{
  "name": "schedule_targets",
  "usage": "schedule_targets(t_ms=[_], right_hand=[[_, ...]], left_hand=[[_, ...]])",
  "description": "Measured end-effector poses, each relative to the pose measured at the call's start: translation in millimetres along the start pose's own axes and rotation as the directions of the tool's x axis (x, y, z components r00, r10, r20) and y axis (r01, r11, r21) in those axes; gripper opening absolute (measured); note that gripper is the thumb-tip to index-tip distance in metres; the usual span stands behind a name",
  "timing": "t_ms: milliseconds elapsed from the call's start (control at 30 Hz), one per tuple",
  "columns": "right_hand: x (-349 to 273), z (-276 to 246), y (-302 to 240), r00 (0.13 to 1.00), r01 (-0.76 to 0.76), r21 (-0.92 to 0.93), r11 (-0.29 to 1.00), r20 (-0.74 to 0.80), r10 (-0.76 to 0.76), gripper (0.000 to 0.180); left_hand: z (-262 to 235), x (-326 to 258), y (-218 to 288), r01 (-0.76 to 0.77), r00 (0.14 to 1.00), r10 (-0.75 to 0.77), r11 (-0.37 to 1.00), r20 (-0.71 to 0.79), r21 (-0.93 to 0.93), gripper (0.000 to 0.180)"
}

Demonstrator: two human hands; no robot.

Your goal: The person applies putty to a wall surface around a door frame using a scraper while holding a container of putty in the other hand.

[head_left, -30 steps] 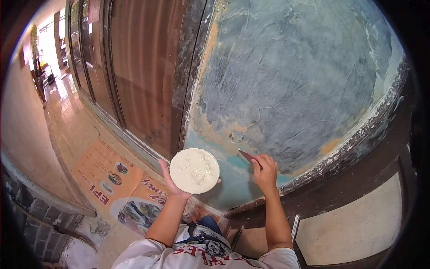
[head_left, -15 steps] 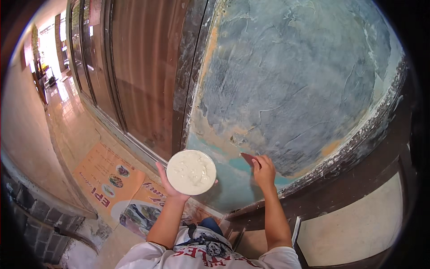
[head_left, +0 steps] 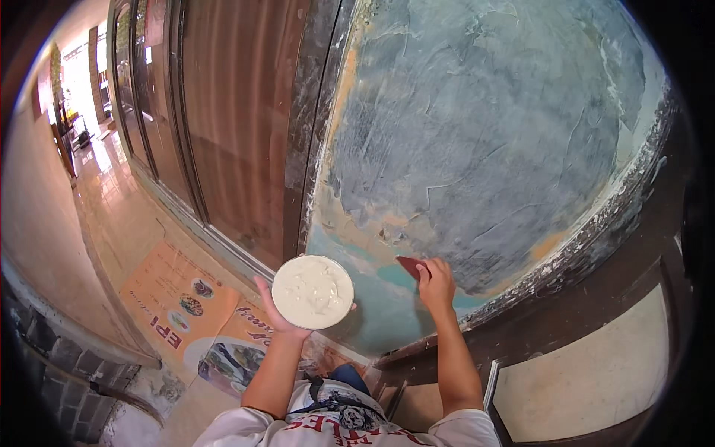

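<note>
My left hand [head_left: 284, 316] holds up a round container of creamy white putty [head_left: 313, 292], fingers spread around its underside and rim. The putty's surface is lumpy and fills it nearly to the edge. In my right hand [head_left: 436, 283], a flat reddish-brown putty scraper [head_left: 409, 267] is pinched between thumb and fingers. Its edge points up and left, close to the wall [head_left: 477, 149]; whether it touches cannot be told. That wall is coated in rough grey-blue filler, with tan and turquoise patches low down near the scraper.
A dark wooden door frame [head_left: 302, 134] with brown panels borders the wall on the left. Dark wood with a pale panel [head_left: 588, 365] lies at lower right. An orange printed banner [head_left: 179, 287] covers the floor at left, near grey bricks [head_left: 63, 357]. A bright passage runs back at upper left.
The container has shifted slightly left and down with my left hand. My right hand has moved a little left, and more of the scraper's broad face shows.
</note>
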State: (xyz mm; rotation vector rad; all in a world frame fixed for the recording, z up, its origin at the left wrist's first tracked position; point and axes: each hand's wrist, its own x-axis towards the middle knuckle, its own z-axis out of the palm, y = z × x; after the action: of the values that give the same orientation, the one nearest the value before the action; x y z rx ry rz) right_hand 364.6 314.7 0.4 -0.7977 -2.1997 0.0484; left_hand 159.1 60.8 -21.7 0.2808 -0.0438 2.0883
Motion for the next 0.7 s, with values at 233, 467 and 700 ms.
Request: schedule_targets(t_ms=[233, 467, 700], right_hand=[[-7, 11, 10, 0.996, -0.005, -0.078, 0.997, 0.093, 0.012, 0.017], [-7, 7, 4, 0.999, 0.003, -0.024, 1.0, 0.048, -0.002, 0.016], [-6, 6, 2, 0.999, 0.03, -0.113, 0.993, 0.034, -0.027, 0.013]], left_hand=[[-15, 0, 3, -0.008, 1.0, 0.008, 1.0, 0.001, 0.014, 0.102], [-9, -2, 4, 0.002, 0.999, 0.0, 0.999, 0.035, -0.054, 0.102], [-9, -2, 2, -0.02, 0.999, 0.02, 1.0, -0.039, -0.005, 0.101]])
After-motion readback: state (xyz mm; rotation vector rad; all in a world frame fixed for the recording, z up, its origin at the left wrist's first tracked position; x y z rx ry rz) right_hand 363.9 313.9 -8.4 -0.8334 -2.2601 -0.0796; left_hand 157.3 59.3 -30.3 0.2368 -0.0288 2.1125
